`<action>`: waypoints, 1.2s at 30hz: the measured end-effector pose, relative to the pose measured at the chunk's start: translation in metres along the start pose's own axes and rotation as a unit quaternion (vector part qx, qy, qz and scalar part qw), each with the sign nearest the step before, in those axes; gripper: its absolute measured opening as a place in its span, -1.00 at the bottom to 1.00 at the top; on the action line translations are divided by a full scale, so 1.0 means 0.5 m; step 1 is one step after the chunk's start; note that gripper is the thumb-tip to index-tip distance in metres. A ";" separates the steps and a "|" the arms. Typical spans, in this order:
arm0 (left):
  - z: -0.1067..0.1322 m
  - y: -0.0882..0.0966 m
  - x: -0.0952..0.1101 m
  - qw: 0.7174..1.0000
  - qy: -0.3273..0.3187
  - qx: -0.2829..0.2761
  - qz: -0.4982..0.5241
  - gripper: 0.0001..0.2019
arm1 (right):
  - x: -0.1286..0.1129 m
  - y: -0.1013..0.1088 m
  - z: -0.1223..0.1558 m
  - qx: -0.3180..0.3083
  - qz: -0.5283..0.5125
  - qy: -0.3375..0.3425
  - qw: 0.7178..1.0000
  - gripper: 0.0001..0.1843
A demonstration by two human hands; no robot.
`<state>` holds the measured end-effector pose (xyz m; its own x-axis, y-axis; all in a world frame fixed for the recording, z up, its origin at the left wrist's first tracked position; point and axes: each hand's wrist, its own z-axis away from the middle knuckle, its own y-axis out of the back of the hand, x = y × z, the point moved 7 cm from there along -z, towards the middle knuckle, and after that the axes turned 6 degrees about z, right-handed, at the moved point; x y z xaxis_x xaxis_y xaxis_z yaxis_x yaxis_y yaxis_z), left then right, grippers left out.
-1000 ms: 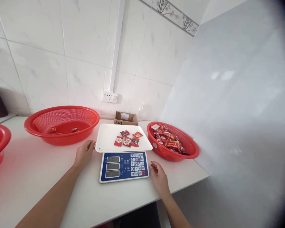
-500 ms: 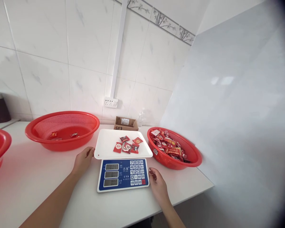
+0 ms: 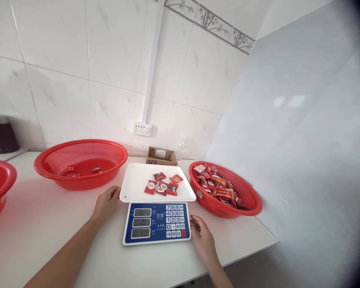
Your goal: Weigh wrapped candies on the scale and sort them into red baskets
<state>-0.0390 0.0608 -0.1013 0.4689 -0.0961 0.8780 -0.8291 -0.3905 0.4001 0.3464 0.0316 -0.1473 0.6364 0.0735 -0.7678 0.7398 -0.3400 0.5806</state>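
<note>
A blue-and-white digital scale (image 3: pixel 156 224) sits in front of me, its white weighing tray (image 3: pixel 132 180) behind the keypad. Several red candy packets (image 3: pixel 162 187) lie spread over the tray's middle and right side. My left hand (image 3: pixel 106 202) rests on the table at the tray's left edge, fingers curled together with nothing visible in them. Its fingertips appear to touch the rim or lie just beside it. Along the keypad's right edge lies my right hand (image 3: pixel 201 236), fingers loosely bent and apart, holding nothing. Lit digits show in the scale's display windows.
A red plastic basket (image 3: pixel 252 202) heaped with packets stands right of the tray. Another red basket (image 3: pixel 81 182) at left holds a few packets; part of a third (image 3: pixel 1 192) shows further left. A small cardboard box (image 3: pixel 160 161) and a clear bottle (image 3: pixel 181 150) stand against the wall.
The view has shifted slightly. Both hands keep their places beside the scale, and the packets lie as before. The scale's top reading looks different.
</note>
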 end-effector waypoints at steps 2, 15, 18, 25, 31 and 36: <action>0.000 -0.001 0.001 1.000 -0.003 -0.001 0.001 -0.66 | 0.001 0.000 0.000 0.001 -0.002 0.003 1.000 -0.63; 0.001 -0.003 -0.001 1.000 0.021 -0.005 -0.004 -0.65 | 0.004 -0.004 0.000 -0.002 -0.009 0.009 1.000 -0.65; 0.001 -0.005 -0.004 1.000 0.024 -0.008 -0.003 -0.65 | 0.005 -0.005 0.000 -0.006 -0.004 0.009 1.000 -0.64; 0.001 -0.005 -0.008 0.999 0.030 -0.011 -0.001 -0.64 | 0.006 -0.004 0.001 -0.005 -0.008 0.007 1.000 -0.65; 0.000 -0.004 -0.008 1.000 0.030 -0.006 -0.003 -0.64 | 0.001 -0.001 0.001 -0.007 -0.024 0.001 1.000 -0.63; -0.001 -0.006 -0.008 0.999 0.032 -0.004 -0.004 -0.64 | 0.007 0.009 0.009 0.008 -0.047 -0.011 0.999 -0.60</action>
<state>-0.0389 0.0629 -0.1059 0.4555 -0.0347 0.8896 -0.8280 -0.3836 0.4090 0.3509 0.0264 -0.1486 0.5590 0.0849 -0.8248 0.7922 -0.3483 0.5010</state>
